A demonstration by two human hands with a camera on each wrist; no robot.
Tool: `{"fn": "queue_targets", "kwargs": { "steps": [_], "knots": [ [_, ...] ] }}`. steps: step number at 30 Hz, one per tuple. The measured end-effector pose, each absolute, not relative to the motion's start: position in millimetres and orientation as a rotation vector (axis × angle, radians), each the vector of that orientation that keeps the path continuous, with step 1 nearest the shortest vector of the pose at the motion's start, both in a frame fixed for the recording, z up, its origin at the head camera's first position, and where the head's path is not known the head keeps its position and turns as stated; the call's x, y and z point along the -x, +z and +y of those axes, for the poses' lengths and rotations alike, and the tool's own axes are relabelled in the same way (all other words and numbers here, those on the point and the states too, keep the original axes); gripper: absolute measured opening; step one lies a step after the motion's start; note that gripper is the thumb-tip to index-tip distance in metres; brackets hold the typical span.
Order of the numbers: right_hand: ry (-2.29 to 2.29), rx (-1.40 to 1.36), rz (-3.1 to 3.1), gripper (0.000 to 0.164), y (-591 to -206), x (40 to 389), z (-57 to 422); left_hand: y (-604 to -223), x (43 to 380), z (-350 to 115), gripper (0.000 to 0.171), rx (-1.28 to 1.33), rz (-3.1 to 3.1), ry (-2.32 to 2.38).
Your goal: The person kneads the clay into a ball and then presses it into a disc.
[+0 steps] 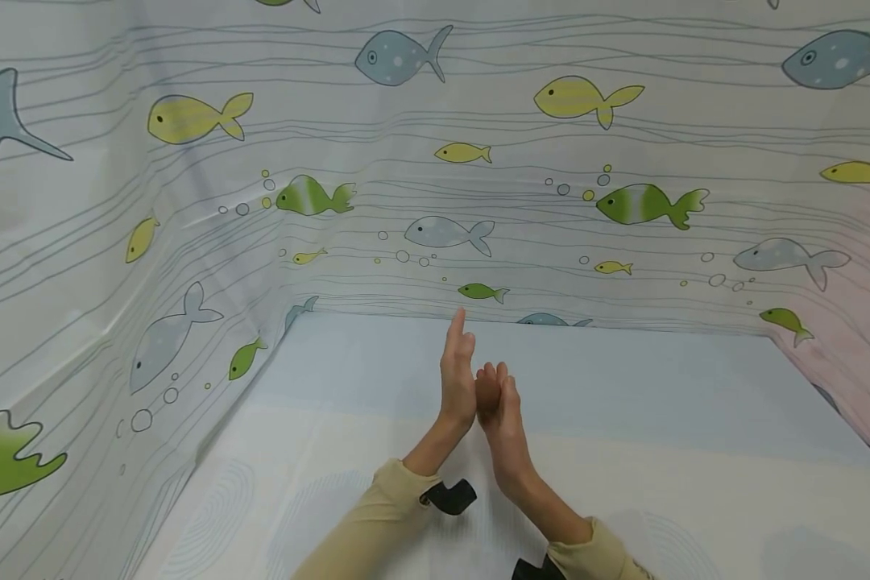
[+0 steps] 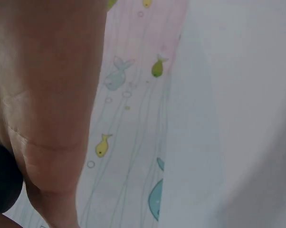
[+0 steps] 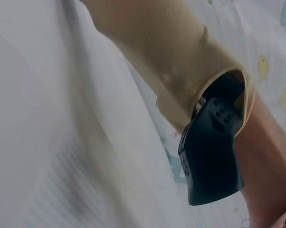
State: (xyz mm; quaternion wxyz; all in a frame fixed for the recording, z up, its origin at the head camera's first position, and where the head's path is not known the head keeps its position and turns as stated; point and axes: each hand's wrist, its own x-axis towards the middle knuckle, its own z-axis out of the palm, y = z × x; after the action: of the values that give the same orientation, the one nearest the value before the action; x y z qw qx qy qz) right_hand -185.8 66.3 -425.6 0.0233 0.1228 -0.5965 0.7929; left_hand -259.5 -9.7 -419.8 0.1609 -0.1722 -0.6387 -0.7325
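Note:
In the head view, my left hand (image 1: 458, 383) stands upright over the white surface with its fingers straight and pointing away. Its palm faces my right hand (image 1: 506, 431), and the two meet near the heels of the palms. Loosely bent fingers (image 1: 503, 374) of the right hand point up. Between the palms lies a dark, rounded brownish patch; I cannot tell whether it is a shaded palm or a held thing. Creased bare skin (image 2: 48, 128) fills the left side of the left wrist view. Neither wrist view shows the fingers clearly.
Beneath the hands spreads a white and pale blue surface (image 1: 623, 395). A fish-print curtain (image 1: 377, 185) rises behind it and along the sides. Beige sleeves (image 1: 377, 515) cover the forearms, and a black wrist camera (image 1: 453, 497) juts from the left cuff.

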Motion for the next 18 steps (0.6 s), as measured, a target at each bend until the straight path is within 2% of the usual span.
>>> {"fn": "queue_targets", "kwargs": {
  "steps": [10,18],
  "knots": [
    [2.462,-0.395,-1.799,0.077,-407.3,184.9,68.4,-429.9,257.1,-10.6,0.068,0.582,-1.823,-2.218],
    [2.48,-0.12,-1.706,0.076,-410.0,205.3,76.6,-445.2,237.2,10.3,0.065,0.728,-1.869,-2.207]
  ]
}}
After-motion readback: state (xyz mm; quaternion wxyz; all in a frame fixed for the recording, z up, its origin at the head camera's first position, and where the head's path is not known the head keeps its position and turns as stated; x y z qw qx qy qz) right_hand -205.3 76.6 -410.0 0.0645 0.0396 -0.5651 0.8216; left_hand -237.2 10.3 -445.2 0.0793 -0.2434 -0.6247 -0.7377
